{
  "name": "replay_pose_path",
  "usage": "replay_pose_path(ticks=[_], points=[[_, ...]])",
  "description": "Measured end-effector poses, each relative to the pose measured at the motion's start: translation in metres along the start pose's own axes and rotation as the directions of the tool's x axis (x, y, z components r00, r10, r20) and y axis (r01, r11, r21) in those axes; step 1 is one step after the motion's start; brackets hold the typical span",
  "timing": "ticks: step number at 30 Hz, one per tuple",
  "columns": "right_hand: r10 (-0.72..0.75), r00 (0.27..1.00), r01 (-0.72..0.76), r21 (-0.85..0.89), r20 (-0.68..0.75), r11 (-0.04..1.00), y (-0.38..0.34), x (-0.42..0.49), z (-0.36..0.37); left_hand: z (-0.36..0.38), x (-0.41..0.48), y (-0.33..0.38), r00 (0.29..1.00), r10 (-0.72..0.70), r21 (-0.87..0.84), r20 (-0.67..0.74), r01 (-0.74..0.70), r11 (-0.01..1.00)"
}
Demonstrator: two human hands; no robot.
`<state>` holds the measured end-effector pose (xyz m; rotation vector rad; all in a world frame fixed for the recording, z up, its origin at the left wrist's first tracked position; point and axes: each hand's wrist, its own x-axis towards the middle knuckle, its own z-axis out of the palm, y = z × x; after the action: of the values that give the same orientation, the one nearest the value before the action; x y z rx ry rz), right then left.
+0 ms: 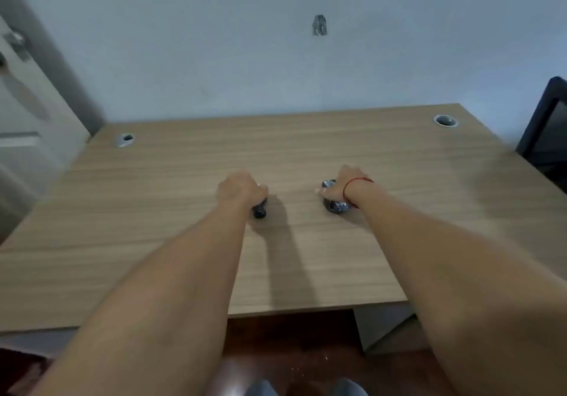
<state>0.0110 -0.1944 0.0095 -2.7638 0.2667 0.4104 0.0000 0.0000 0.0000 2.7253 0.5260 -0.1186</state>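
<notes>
Both my arms reach out over a light wooden desk (184,242). My left hand (241,188) is curled round a black rod-like handle (259,210), whose rounded end sticks out below the fist toward me. My right hand (340,185), with a red thread round the wrist, grips a dark roundish object with shiny grey patches (337,205) that sits on the desk. Most of both objects is hidden by the hands, and the picture is blurred.
Two round cable grommets sit in the desk's far corners, the left grommet (124,140) and the right grommet (445,120). A pale wall stands behind the desk. A dark screen edge (549,131) is at the far right, a door (27,113) at the left.
</notes>
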Motion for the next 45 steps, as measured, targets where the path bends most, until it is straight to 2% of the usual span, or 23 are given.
replay_pose_path(ticks=[3, 7, 12, 15, 20, 24, 28, 32, 36, 42, 45], points=[[-0.004, 1.0, 0.004, -0.018, -0.019, 1.0, 0.011, 0.006, 0.021, 0.02, 0.0, -0.008, 1.0, -0.004, -0.068, -0.006, 0.004, 0.998], [0.031, 0.99, -0.021, 0.072, -0.136, 0.997, 0.02, 0.009, 0.045, 0.042, -0.005, -0.013, 1.0, 0.015, -0.108, -0.014, -0.017, 0.994], [0.008, 0.956, 0.058, 0.214, -0.292, 0.975, 0.024, 0.006, 0.067, 0.068, -0.004, -0.016, 0.986, 0.048, -0.205, -0.162, -0.081, 0.975], [-0.017, 0.937, 0.111, 0.25, -0.349, 0.962, 0.024, -0.003, 0.087, 0.088, -0.012, -0.022, 0.945, 0.065, -0.264, -0.319, -0.155, 0.952], [-0.094, 0.893, 0.232, 0.272, -0.44, 0.934, 0.027, -0.03, 0.119, 0.103, -0.038, -0.033, 0.87, 0.077, -0.471, -0.487, -0.336, 0.815], [-0.165, 0.861, 0.292, 0.202, -0.48, 0.935, 0.032, -0.043, 0.132, 0.102, -0.046, -0.034, 0.813, 0.089, -0.558, -0.575, -0.469, 0.685], [-0.174, 0.858, 0.308, 0.212, -0.483, 0.927, 0.032, -0.039, 0.129, 0.099, -0.041, -0.025, 0.801, -0.026, -0.65, -0.598, -0.466, 0.6], [-0.18, 0.865, 0.334, 0.268, -0.469, 0.904, 0.032, -0.04, 0.131, 0.102, -0.046, -0.013, 0.812, -0.143, -0.767, -0.566, -0.454, 0.454], [-0.202, 0.874, 0.341, 0.263, -0.441, 0.902, 0.032, -0.034, 0.13, 0.103, -0.044, -0.014, 0.809, -0.172, -0.781, -0.561, -0.45, 0.432], [-0.221, 0.857, 0.362, 0.239, -0.466, 0.901, 0.031, -0.027, 0.134, 0.101, -0.035, -0.013, 0.805, -0.12, -0.774, -0.581, -0.501, 0.388], [-0.233, 0.855, 0.36, 0.206, -0.464, 0.91, 0.03, -0.026, 0.134, 0.104, -0.036, -0.008, 0.778, 0.012, -0.687, -0.628, -0.562, 0.462]])
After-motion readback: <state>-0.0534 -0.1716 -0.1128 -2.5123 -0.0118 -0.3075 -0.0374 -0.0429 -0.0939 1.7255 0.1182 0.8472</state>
